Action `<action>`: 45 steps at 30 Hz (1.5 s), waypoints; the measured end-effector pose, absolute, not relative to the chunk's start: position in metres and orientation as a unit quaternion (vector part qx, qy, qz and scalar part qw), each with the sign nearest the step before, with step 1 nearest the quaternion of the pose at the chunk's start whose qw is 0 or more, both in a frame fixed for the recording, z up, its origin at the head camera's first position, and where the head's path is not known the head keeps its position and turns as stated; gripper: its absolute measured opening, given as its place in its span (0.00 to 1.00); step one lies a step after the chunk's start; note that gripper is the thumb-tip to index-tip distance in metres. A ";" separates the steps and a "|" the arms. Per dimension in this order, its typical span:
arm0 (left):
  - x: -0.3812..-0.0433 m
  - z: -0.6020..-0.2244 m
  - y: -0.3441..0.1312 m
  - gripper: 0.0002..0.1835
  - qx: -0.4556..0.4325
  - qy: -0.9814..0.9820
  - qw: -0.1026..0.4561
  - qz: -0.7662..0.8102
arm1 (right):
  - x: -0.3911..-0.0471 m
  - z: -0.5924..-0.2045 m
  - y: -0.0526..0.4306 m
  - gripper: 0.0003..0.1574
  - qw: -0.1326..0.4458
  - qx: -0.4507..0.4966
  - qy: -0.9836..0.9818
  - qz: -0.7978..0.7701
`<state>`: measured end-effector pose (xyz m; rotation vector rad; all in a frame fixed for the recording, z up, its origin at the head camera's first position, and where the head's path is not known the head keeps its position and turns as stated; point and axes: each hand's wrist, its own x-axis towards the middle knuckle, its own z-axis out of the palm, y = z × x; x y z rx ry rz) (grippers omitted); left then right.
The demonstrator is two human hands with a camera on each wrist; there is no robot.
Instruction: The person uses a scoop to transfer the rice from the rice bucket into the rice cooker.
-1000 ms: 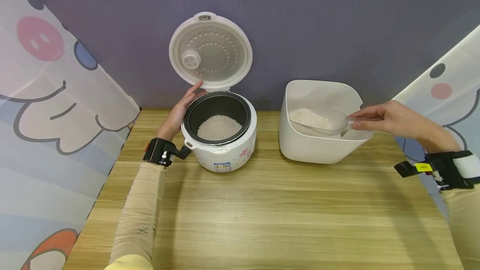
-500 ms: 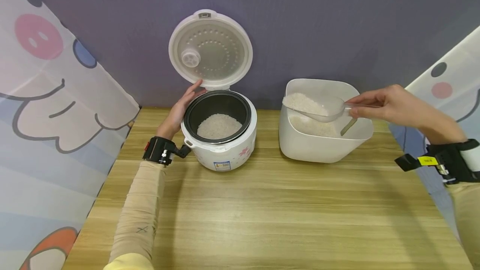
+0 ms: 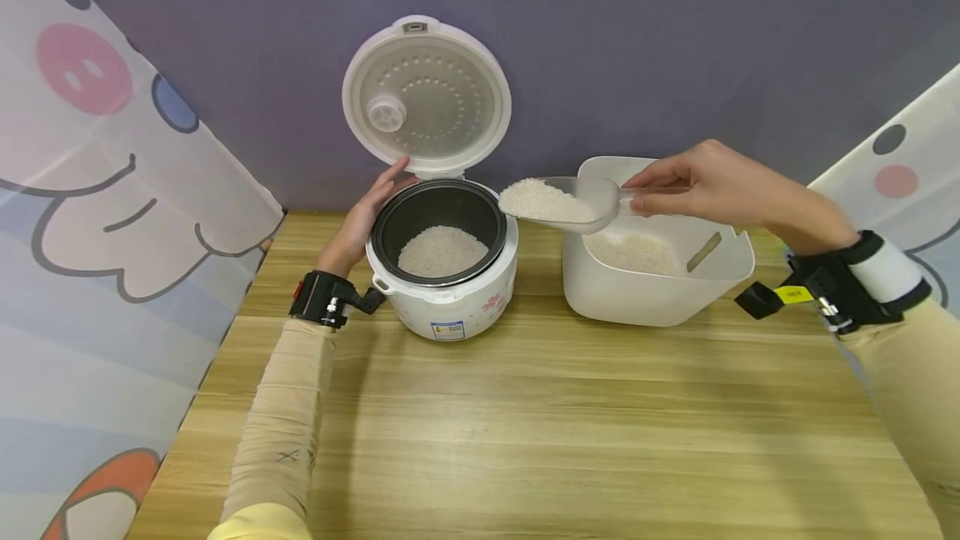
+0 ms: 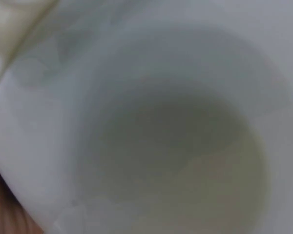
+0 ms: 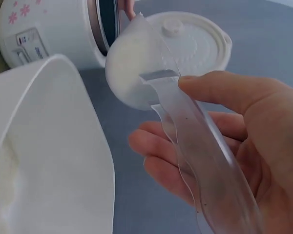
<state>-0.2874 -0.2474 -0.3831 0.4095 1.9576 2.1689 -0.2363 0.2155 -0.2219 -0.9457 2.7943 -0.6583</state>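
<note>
My right hand (image 3: pixel 712 186) grips the handle of a clear plastic scoop (image 3: pixel 600 200) heaped with white rice (image 3: pixel 543 201). The scoop's tip overlaps the right rim of a white rice cooker (image 3: pixel 480 294) in the head view. Inside the cooker's dark inner pot (image 3: pixel 442 205) lies more rice (image 3: pixel 442 252), and the lid (image 3: pixel 427 102) stands raised behind it. My left hand (image 3: pixel 363 219) rests along the cooker's left side, fingers extended toward the lid hinge. In the right wrist view, thumb and fingers lie on either side of the scoop handle (image 5: pixel 205 161).
A white rice bin (image 3: pixel 622 294), with rice at its bottom, stands right of the cooker, below the right forearm. Both stand on a wooden table (image 3: pixel 540 423) against a grey backdrop (image 3: pixel 637 40). The left wrist view shows only a blurred pale surface close up.
My right hand has lifted the rice-filled scoop out of the bin and carried it left to the cooker's rim. The left hand has stayed at the cooker.
</note>
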 end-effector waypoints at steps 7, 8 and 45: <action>-0.285 -0.385 -0.246 0.28 0.145 0.658 0.104 0.731 | -0.242 -0.210 0.185 0.19 0.055 -0.350 0.919 -0.174; -0.285 -0.385 -0.246 0.29 0.145 0.659 0.103 0.731 | -0.243 -0.209 0.182 0.19 0.050 -0.355 0.919 -0.166; -0.286 -0.387 -0.246 0.29 0.154 0.655 0.088 0.734 | -0.243 -0.225 0.130 0.15 -0.155 -0.422 0.893 -0.036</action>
